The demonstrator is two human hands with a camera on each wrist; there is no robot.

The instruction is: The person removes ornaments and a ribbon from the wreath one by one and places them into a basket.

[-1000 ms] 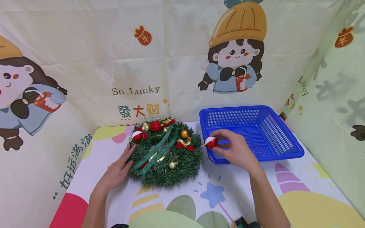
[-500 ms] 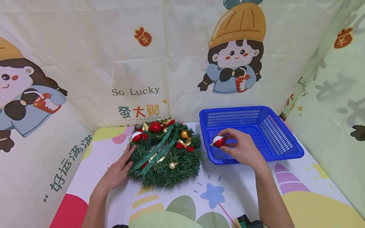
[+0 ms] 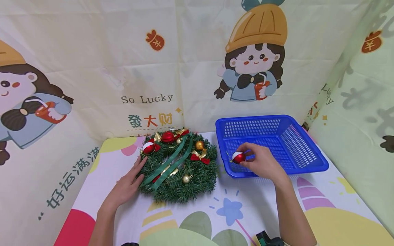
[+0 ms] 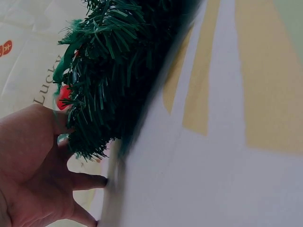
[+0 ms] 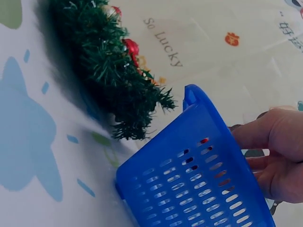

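My right hand [image 3: 261, 162] pinches a red and white Christmas ball [image 3: 238, 157] by thumb and fingers. It holds the ball low within the left part of the blue plastic basket [image 3: 252, 126]. In the right wrist view the basket's wall [image 5: 189, 175] hides the ball, apart from red glints through its slots. On the table to the left lies a green Christmas wreath [image 3: 200, 177]. Fingers spread, my left hand [image 3: 126, 186] touches the wreath's left edge. The wreath carries another red and white ball [image 3: 149, 148], a red ball [image 3: 167, 137], a gold ball [image 3: 199, 145] and bows.
A printed cloth [image 3: 197, 218] covers the table. Behind it hangs a cream curtain [image 3: 197, 78] with cartoon figures, close to the wreath and basket. Part of a dark device [image 3: 269, 239] shows beside my right forearm. The basket's raised rim stands just right of the wreath.
My right hand has carried the red and white ball rightward from the basket's left rim to over its inside, then slightly lower. The left hand and the wreath have stayed put.
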